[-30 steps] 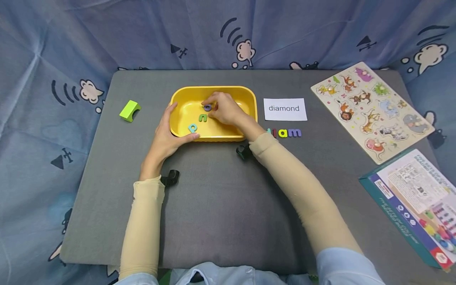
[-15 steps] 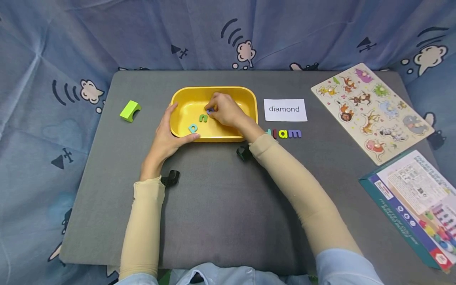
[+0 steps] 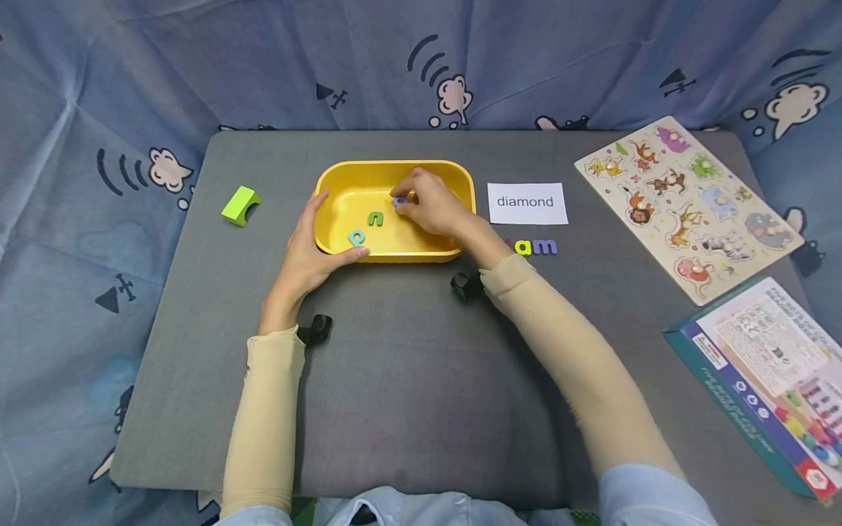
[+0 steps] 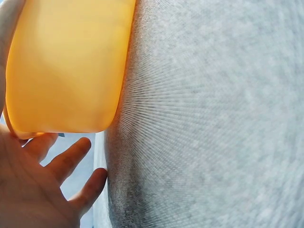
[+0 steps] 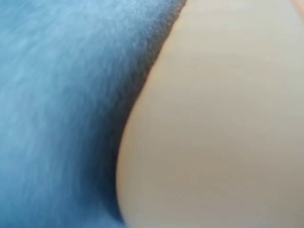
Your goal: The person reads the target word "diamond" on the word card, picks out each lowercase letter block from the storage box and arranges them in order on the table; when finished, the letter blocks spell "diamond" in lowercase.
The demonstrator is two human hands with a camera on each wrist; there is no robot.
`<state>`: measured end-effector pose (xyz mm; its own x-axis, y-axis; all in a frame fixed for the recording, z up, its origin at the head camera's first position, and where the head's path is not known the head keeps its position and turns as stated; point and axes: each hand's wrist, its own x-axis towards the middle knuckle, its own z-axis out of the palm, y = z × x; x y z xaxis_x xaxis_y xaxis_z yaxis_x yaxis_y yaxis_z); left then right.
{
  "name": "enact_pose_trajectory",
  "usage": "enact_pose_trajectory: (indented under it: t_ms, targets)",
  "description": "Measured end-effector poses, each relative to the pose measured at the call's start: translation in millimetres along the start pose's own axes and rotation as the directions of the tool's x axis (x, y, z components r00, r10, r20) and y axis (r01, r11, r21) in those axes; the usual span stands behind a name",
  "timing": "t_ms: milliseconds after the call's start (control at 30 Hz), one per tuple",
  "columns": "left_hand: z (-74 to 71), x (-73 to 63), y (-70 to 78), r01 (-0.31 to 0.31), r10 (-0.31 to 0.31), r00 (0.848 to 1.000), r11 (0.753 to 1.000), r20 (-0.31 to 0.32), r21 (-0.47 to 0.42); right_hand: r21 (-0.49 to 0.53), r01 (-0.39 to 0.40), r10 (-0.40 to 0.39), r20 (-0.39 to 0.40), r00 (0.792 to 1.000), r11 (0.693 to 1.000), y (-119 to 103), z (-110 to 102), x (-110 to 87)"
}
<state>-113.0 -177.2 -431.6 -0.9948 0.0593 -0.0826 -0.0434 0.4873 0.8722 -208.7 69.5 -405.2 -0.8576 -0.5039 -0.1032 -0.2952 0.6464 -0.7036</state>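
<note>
Purple letter [image 3: 400, 201] shifted right inside the yellow tray [image 3: 347, 201].

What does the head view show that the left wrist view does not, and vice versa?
Only the head view shows the right hand pinching a purple letter, the green n and light-blue letter in the yellow tray, the diamond card, animal board, green block and box. Only the left wrist view clearly shows the lower fingers of the left hand, spread apart. Both show the tray, the left hand touching it and the gray tabletop.
</note>
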Motion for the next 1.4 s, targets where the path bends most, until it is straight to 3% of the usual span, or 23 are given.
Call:
enact_pose_trajectory:
  t_ms: [333,567,900,1400]
  targets:
    - [0.8,-0.5,-1.2,-0.013,0.013,1.000,1.000,-0.013,0.011,0.013,0.031,-0.030,-0.076,0.997,0.999,-5,-30,-24.8]
    - [1.2,-0.4,-2.2,-0.020,0.020,1.000,1.000,-0.012,0.012,0.014,0.041,-0.037,-0.216,0.976,0.999,8,-52,-49.3]
    - [0.9,-1.8,-0.3,-0.020,0.020,1.000,1.000,-0.004,0.005,-0.015,-0.085,0.076,-0.310,0.948,0.996,36,-78,-78.7]
    - [1.3,-1.3,-0.2,-0.017,0.017,1.000,1.000,-0.009,0.020,0.015,-0.155,0.147,-0.428,0.892,0.988,74,-96,-129.7]
